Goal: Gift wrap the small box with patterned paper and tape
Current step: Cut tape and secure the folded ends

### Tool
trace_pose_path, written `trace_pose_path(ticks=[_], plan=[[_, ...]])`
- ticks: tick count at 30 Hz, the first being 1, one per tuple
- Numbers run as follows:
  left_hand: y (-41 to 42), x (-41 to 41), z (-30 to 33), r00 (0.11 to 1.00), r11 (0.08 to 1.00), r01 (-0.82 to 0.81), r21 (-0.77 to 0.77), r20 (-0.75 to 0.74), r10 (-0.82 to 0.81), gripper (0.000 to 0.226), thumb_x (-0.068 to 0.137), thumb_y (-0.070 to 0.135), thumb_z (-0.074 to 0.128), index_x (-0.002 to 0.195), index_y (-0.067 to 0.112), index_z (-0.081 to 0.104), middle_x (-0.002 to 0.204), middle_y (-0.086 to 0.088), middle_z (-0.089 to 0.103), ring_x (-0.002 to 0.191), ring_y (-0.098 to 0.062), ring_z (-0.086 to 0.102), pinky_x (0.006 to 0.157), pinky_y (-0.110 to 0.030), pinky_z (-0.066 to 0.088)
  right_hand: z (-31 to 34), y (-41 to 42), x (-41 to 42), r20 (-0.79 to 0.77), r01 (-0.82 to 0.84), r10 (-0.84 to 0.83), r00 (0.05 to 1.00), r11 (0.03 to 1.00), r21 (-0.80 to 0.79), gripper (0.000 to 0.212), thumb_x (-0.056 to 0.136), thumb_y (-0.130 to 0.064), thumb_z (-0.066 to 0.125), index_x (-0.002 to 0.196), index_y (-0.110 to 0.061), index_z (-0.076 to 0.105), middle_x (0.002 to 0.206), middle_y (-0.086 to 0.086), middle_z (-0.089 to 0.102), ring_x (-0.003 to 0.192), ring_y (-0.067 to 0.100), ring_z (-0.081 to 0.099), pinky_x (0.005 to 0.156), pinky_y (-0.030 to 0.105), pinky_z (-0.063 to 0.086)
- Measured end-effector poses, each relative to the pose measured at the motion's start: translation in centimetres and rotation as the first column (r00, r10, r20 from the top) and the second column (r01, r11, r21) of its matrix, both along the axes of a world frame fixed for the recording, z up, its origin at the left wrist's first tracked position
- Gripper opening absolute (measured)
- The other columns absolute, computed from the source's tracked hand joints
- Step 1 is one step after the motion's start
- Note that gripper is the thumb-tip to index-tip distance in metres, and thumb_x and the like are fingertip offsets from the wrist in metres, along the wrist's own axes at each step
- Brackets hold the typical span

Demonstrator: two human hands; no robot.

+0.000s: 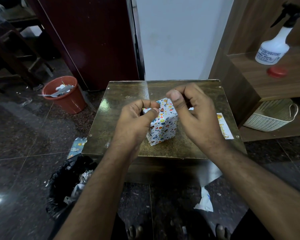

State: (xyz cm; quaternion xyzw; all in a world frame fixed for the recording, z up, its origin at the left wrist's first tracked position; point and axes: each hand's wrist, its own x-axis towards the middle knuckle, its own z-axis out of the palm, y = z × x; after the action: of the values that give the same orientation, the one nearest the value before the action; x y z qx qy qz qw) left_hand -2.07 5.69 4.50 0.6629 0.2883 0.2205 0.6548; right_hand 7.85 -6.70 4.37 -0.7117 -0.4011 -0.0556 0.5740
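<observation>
**Both hands at the top of the wrapped box**

Head view: the small box [163,123], already covered in patterned paper, stands upright near the middle of the brown bench [121,118]. The left hand [137,118] has its fingers curled and pinches the paper at the top left edge. The right hand [192,108] is above the top right corner, fingers curled (I cannot tell if they hold something). A red bucket [66,96] stands on the floor to the left.

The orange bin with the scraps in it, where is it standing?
In the head view the orange bin stands on the floor to the left of the small table, close in front of the dark red cabinet.
</observation>
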Motion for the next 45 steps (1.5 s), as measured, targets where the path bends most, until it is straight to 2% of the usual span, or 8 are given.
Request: trace_pose_path(ticks=[4, 7, 14, 26, 32, 37, 41, 45], plan=[[-0.3, 0.0, 0.1, 1.0, 0.999, -0.004, 0.032, -0.013, 0.005, 0.007, 0.097, 0.01, 0.068, 0.1, 0.015, 0.073, 0.093, -0.014, 0.068, 0.084, -0.015, 0.054, 0.062, -0.012, 0.047, -0.4, 0.1, 0.2, 0.031, -0.014, 0.015, 0.999, 0.999, -0.053, 0.026, 0.106, -0.027, 0.057, 0.092, -0.009, 0.071, 0.086, 0.002, 0.065, 0.084, 0.014, 0.061, 0.071, 0.025, 0.047], [-0.6, -0.1, 0.0, 1.0, 0.998, 0.016, 0.059, -0.002, -0.016, 0.007, 0.098, 0.02, 0.067, 0.102, 0.02, 0.072, 0.112, -0.024, 0.068, 0.091, -0.015, 0.055, 0.078, -0.023, 0.048, -0.6, 0.3, 0.4, 0.03, -0.01, 0.013, 0.999, 0.996, -0.085, 0.027, 0.105, -0.028, 0.058, 0.088, -0.012, 0.071, 0.079, -0.004, 0.059, 0.074, 0.01, 0.055, 0.064, 0.017, 0.038], [-0.7, 0.0, -0.1, 0.998, 0.995, 0.066, 0.069, -0.004, -0.066, 0.009, 0.102, 0.016, 0.061, 0.105, 0.018, 0.069, 0.122, 0.011, 0.072, 0.106, -0.011, 0.058, 0.087, -0.023, 0.045, -0.4, 0.2, 0.8, 0.114, 0.043, -0.026, 0.993, 0.988, -0.146, 0.025, 0.105, -0.029, 0.061, 0.085, -0.016, 0.068, 0.072, -0.015, 0.05, 0.067, 0.004, 0.05, 0.062, 0.01, 0.032], [-1.0, 0.2, -0.2, 0.993, 0.986, 0.118, 0.119, 0.011, -0.12, 0.01, 0.101, 0.026, 0.064, 0.107, 0.026, 0.071, 0.115, -0.02, 0.068, 0.1, -0.021, 0.059, 0.098, -0.038, 0.049, -0.4, -0.3, 1.1, 0.218, 0.054, 0.007, 0.976, 0.961, -0.272, 0.015, 0.103, -0.029, 0.062, 0.093, -0.019, 0.067, 0.076, -0.018, 0.039, 0.065, -0.002, 0.044, 0.059, 0.011, 0.026], [-0.6, 0.0, 0.0, 0.982, 0.977, 0.175, 0.118, 0.054, -0.182, 0.015, 0.086, 0.03, 0.077, 0.099, 0.025, 0.073, 0.106, -0.036, 0.063, 0.094, -0.025, 0.054, 0.084, -0.046, 0.045, -0.5, -0.7, 1.4, 0.265, 0.047, 0.03, 0.964, 0.959, -0.28, 0.016, 0.101, -0.026, 0.064, 0.09, -0.015, 0.065, 0.078, -0.013, 0.037, 0.065, 0.002, 0.04, 0.06, 0.021, 0.031], [-0.3, -0.2, -0.3, 0.981, 0.983, 0.17, 0.063, 0.08, -0.175, 0.013, 0.09, 0.005, 0.073, 0.102, 0.006, 0.068, 0.103, -0.003, 0.077, 0.095, -0.026, 0.052, 0.084, -0.044, 0.043, -0.6, -0.7, 1.3, 0.312, 0.042, 0.047, 0.949, 0.961, -0.274, 0.017, 0.1, -0.028, 0.066, 0.089, -0.015, 0.064, 0.08, -0.011, 0.039, 0.066, 0.01, 0.042, 0.06, 0.029, 0.037], [-0.5, -0.1, -0.2, 0.984, 0.985, 0.161, 0.064, 0.07, -0.165, 0.016, 0.087, 0.009, 0.074, 0.102, 0.009, 0.068, 0.097, -0.01, 0.07, 0.09, -0.024, 0.049, 0.082, -0.041, 0.041, -0.6, -0.8, 1.2, 0.204, 0.067, -0.011, 0.979, 0.96, -0.27, 0.018, 0.095, -0.034, 0.071, 0.108, -0.023, 0.063, 0.083, -0.014, 0.047, 0.074, 0.006, 0.049, 0.065, 0.028, 0.043], [-0.8, -0.1, 0.1, 0.982, 0.983, 0.169, 0.069, 0.071, -0.173, 0.021, 0.081, 0.019, 0.074, 0.098, 0.03, 0.068, 0.098, -0.011, 0.059, 0.088, -0.023, 0.047, 0.08, -0.042, 0.039, -0.4, -0.6, 1.1, -0.113, 0.015, -0.032, 0.993, 0.988, -0.154, 0.031, 0.088, -0.026, 0.08, 0.11, -0.027, 0.059, 0.084, -0.012, 0.054, 0.079, 0.003, 0.052, 0.074, 0.017, 0.044]])
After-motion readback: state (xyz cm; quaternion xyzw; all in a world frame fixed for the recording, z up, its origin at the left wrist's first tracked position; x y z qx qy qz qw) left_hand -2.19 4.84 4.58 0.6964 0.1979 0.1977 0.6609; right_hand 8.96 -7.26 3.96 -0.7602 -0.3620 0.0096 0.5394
